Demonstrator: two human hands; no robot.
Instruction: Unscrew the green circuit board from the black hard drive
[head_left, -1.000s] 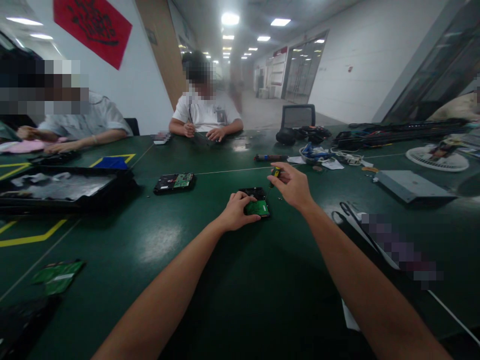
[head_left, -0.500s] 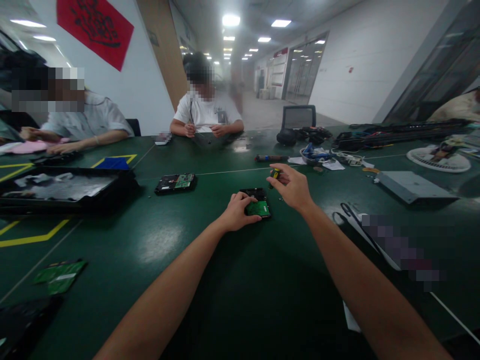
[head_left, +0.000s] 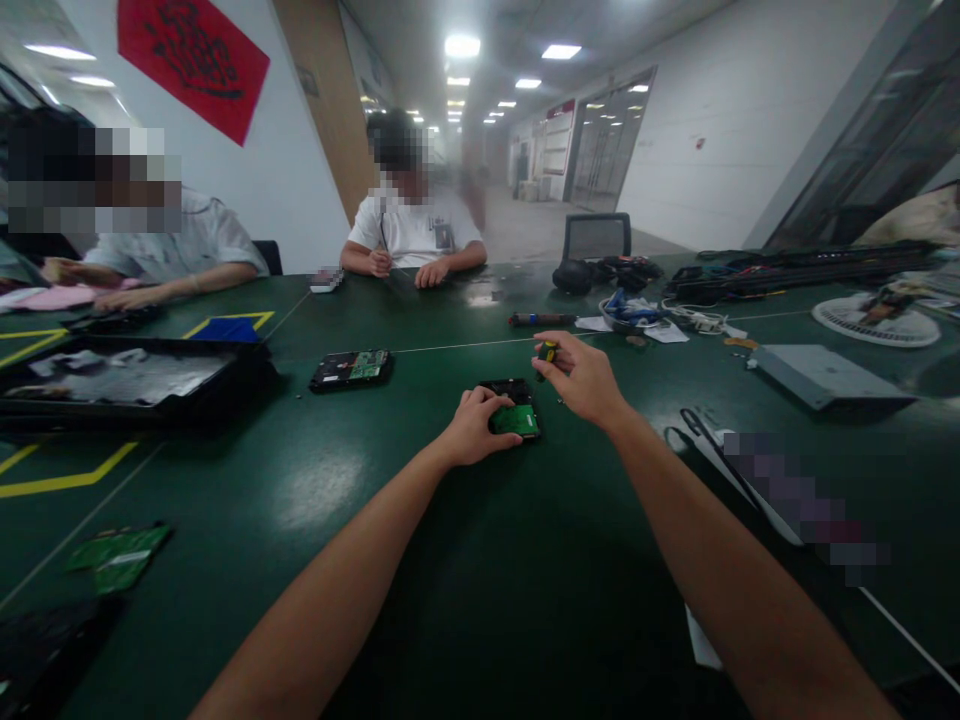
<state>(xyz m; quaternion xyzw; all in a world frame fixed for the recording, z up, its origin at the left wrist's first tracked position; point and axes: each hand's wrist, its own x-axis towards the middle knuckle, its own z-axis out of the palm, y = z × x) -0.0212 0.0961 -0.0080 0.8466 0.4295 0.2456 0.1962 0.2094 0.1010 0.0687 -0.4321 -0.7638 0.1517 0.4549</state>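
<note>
Snugly, right fingers point(head_left: 564, 342) around yellow-black tool point(head_left: 550, 352); left fingers point(head_left: 489, 404), wider, on drive point(head_left: 517, 414).

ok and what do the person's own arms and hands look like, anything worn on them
The left hand and right hand wear no gloves, and I can make out no ring, watch or bracelet. The left forearm and right forearm are bare too, with no sleeve showing.

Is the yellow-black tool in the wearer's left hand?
No, the right hand holds the tool, while the left hand touches the device with the green board.
</note>
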